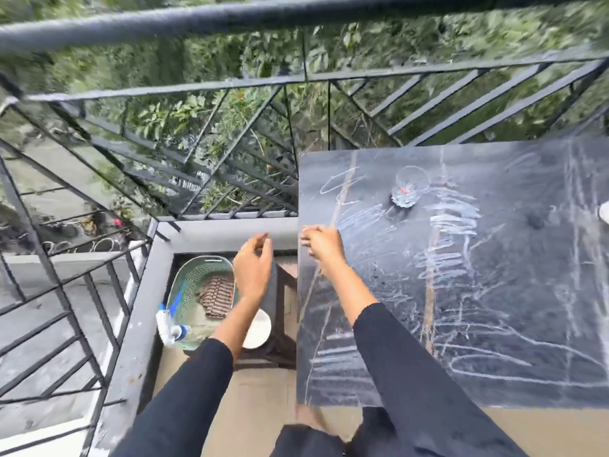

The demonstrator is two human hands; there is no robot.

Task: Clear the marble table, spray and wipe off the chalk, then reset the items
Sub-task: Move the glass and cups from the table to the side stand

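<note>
The dark marble table [494,324] fills the right side, covered in white chalk scribbles [454,222]. A clear glass [408,191] lies tipped on its far part. My right hand [321,242] hovers over the table's left edge, fingers curled, nothing visible in it. My left hand [253,265] hangs open in the air just left of the table, above a green basket [194,282] on the floor. The basket holds a striped brown cloth [217,296] and a spray bottle [171,328]. A white plate [258,329] rests on a dark stool beside the basket, partly behind my left forearm.
A black metal railing [230,84] runs around the balcony, close behind the table and to the left, with greenery beyond. A grey ledge [217,230] borders the floor corner. A white object [604,212] shows at the table's right edge.
</note>
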